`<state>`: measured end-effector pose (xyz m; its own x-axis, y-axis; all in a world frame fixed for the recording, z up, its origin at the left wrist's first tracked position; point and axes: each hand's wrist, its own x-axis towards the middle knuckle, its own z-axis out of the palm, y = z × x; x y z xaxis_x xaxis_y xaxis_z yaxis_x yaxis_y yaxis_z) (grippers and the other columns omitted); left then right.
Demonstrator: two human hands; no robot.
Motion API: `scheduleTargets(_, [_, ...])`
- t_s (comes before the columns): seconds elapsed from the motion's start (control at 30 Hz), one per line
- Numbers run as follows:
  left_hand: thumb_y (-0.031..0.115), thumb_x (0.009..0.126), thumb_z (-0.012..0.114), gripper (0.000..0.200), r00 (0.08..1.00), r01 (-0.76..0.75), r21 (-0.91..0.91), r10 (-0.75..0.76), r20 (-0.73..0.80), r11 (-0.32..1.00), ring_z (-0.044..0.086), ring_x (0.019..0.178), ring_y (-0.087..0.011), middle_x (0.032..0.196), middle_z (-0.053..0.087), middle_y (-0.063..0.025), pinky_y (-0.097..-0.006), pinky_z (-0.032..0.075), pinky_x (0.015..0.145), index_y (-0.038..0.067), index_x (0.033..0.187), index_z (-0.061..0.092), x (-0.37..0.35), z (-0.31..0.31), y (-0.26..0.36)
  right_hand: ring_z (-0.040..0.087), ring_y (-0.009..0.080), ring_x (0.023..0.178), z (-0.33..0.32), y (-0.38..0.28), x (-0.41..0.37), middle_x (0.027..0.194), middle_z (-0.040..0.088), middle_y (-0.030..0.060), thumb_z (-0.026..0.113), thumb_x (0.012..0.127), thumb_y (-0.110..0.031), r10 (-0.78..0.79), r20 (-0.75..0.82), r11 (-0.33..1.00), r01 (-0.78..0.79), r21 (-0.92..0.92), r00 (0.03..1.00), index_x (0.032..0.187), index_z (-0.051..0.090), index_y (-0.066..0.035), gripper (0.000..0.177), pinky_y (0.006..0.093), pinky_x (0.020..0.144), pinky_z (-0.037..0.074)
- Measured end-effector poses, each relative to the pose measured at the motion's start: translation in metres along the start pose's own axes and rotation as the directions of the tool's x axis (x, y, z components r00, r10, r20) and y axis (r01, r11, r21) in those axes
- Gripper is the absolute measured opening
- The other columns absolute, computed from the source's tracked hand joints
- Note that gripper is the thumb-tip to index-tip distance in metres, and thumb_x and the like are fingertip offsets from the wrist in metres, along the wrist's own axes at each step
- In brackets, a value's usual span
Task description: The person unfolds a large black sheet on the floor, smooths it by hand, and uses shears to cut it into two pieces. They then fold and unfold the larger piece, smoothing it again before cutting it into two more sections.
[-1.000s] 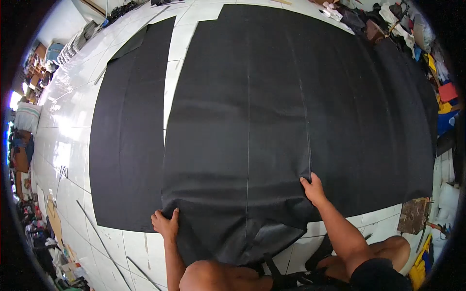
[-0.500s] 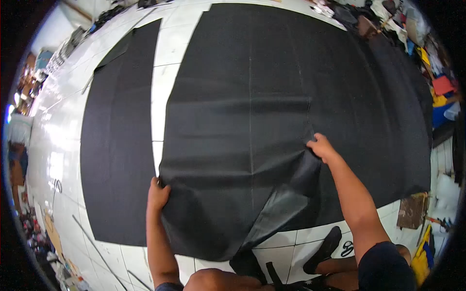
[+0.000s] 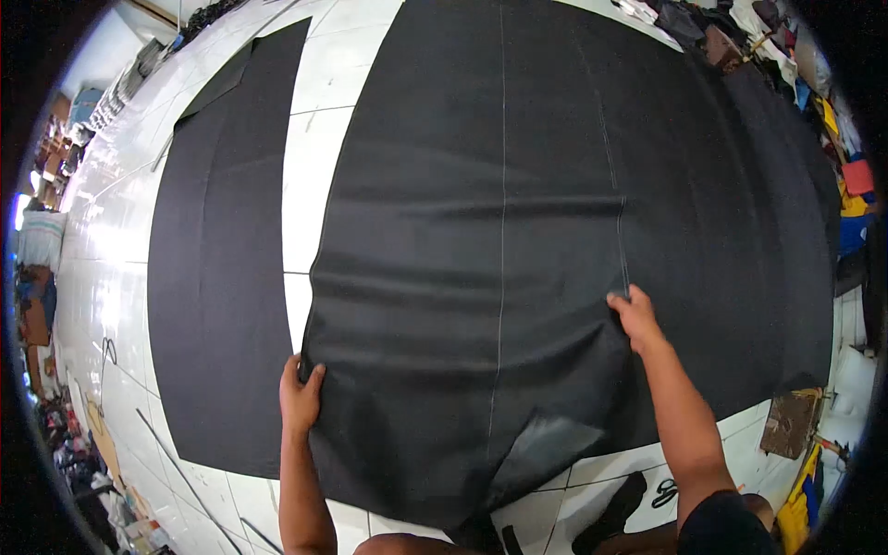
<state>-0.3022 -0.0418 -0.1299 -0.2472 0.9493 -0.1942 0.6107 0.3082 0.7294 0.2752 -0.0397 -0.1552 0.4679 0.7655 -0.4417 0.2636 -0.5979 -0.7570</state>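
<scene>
A long piece of black leather-like sheet (image 3: 425, 277) with pale lines drawn along it spreads away from me, its near end rumpled. My left hand (image 3: 301, 393) is closed on its left edge. Along a pale line at the right, my right hand (image 3: 636, 316) pinches the edge of the same piece. Between the hands the material bows in soft crosswise folds, and its near corner turns over beside my legs. Under and to the right of it lies more black sheet (image 3: 731, 240).
Separated by a strip of white tile floor (image 3: 305, 185), another black panel (image 3: 227, 277) lies at the left. Scissors (image 3: 664, 493) rest by my foot, and a second pair (image 3: 109, 351) at far left. A thin rod (image 3: 185, 476) and a brown block (image 3: 789, 424) are also on the floor.
Both hands have come nearer to me, drawing the held sheet with them. The right hand has also shifted a little to the right, and the pale lines look straighter.
</scene>
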Motion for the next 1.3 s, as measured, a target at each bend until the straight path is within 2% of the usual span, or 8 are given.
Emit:
scheduleTargets(0.17, [0.022,0.087,0.074,0.048,0.995,0.097,-0.108,-0.096,0.018,0.989,0.06,0.073,-0.0158,0.083,0.064,-0.0096,-0.0307,0.049,0.067,-0.004,0.124,0.056,0.041,0.022,0.017,0.065,0.0286,0.098,-0.015,-0.04,0.06,0.109,0.068,0.0176,0.064,0.09,-0.02,-0.056,-0.037,0.994,0.052,-0.093,0.998,0.114,0.062,0.004,0.034,0.0378,0.088,0.048])
scheduleTargets(0.3, [0.021,0.084,0.075,0.051,0.985,0.127,0.051,-0.132,0.11,0.991,0.063,0.07,-0.0173,0.08,0.067,-0.0113,-0.0311,0.05,0.065,-0.002,0.125,0.054,0.015,0.011,0.014,0.065,0.0316,0.1,-0.014,-0.033,0.058,0.105,0.068,0.02,0.061,0.09,-0.019,-0.271,-0.111,0.823,0.17,-0.542,0.956,0.111,0.061,0.005,0.032,0.0377,0.088,0.047])
scheduleTargets(0.6, [0.007,0.086,0.07,0.048,0.998,0.057,0.009,-0.058,0.04,0.998,0.065,0.075,-0.0191,0.085,0.068,-0.0157,-0.0314,0.051,0.069,0.0,0.13,0.052,-0.005,0.007,0.005,0.064,0.028,0.092,-0.007,-0.026,0.054,0.098,0.068,0.017,0.066,0.088,-0.021,-0.11,-0.197,0.978,0.071,-0.196,0.974,0.101,0.064,0.003,0.027,0.0393,0.081,0.048])
scheduleTargets(0.7, [0.008,0.087,0.07,0.045,0.998,0.029,-0.171,-0.039,-0.055,0.985,0.065,0.076,-0.0188,0.087,0.068,-0.015,-0.0315,0.051,0.071,0.0,0.129,0.055,0.029,0.028,-0.001,0.065,0.0315,0.104,-0.007,-0.035,0.092,0.11,0.068,0.019,0.066,0.089,-0.023,-0.131,-0.251,0.967,0.067,-0.248,0.959,0.114,0.062,0.003,0.037,0.0402,0.088,0.048])
scheduleTargets(0.93, [0.025,0.086,0.074,0.052,0.992,-0.088,0.133,0.1,-0.081,0.987,0.068,0.077,-0.0277,0.091,0.07,-0.0194,-0.0373,0.052,0.073,-0.002,0.127,0.057,0.043,0.03,-0.003,0.06,0.0336,0.116,0.0,-0.067,0.071,0.124,0.063,0.0237,0.07,0.088,-0.036,-0.169,-0.266,0.899,0.038,-0.436,0.949,0.126,0.056,0.007,0.059,0.0394,0.098,0.046])
scheduleTargets(0.97, [0.03,0.083,0.075,0.053,0.999,0.04,0.112,-0.039,-0.01,0.993,0.068,0.076,-0.0332,0.088,0.07,-0.0206,-0.0401,0.053,0.074,-0.002,0.123,0.058,0.033,0.019,0.01,0.061,0.0343,0.115,-0.001,-0.058,0.063,0.122,0.063,0.0244,0.071,0.087,-0.037,-0.185,-0.275,0.915,0.064,-0.398,0.943,0.127,0.055,0.006,0.061,0.0404,0.096,0.046])
scheduleTargets(1.1, [0.021,0.082,0.073,0.041,0.981,0.138,0.281,-0.171,0.094,0.95,0.068,0.078,-0.0357,0.088,0.07,-0.0204,-0.0406,0.052,0.073,-0.001,0.114,0.059,-0.001,-0.006,0.002,0.064,0.0349,0.109,-0.005,-0.012,-0.004,0.118,0.065,0.0245,0.073,0.086,-0.036,-0.22,-0.206,0.944,0.156,-0.289,0.954,0.131,0.052,0.003,0.063,0.0421,0.094,0.048])
scheduleTargets(1.3, [0.015,0.085,0.071,0.034,0.999,0.004,0.195,0.002,-0.033,0.981,0.066,0.074,-0.0297,0.083,0.068,-0.0174,-0.0391,0.051,0.071,-0.001,0.114,0.062,-0.002,0.01,-0.013,0.066,0.0324,0.104,-0.002,0.036,-0.03,0.115,0.066,0.0222,0.072,0.088,-0.023,-0.185,-0.235,0.971,0.14,-0.196,0.954,0.137,0.047,0.0,0.06,0.0408,0.091,0.049])
